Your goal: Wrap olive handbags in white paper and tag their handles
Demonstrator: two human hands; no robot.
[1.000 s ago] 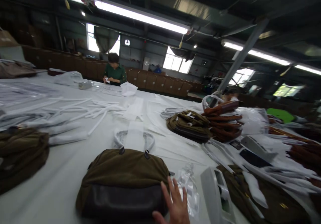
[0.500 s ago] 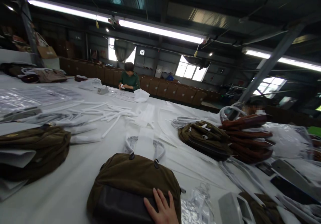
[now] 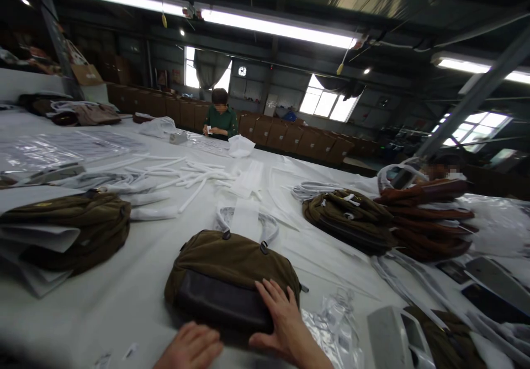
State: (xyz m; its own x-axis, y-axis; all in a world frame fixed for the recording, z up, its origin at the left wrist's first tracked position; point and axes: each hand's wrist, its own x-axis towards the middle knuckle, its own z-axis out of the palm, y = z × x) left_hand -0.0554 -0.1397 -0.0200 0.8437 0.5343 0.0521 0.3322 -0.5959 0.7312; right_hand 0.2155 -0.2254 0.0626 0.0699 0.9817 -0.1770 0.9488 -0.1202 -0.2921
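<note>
I have the olive handbag (image 3: 238, 258) in the lower middle of my view, lying on the white table (image 3: 141, 297). Its long axis runs left to right, slanting down toward the right, with the padded handles (image 3: 223, 220) pointing away from me and the dark lower panel (image 3: 217, 297) facing me. My right hand (image 3: 285, 319) rests on the right end, fingers spread, pinching nothing that I can see. My left hand (image 3: 190, 349) is at the near edge, fingers pressed together; I cannot tell whether it touches the bag or grips anything.

Leftward, a broad stretch of tabletop separates the bag from the olive bag stack (image 3: 97, 225). On the right I have less room: clear plastic packaging (image 3: 337, 325) lies just beside that end, then a grey plastic device (image 3: 383, 330). Beyond the top edge, a white paper strip (image 3: 245, 220) runs between the handles, and the olive bag pile (image 3: 348, 220) sits farther off to the right.
</note>
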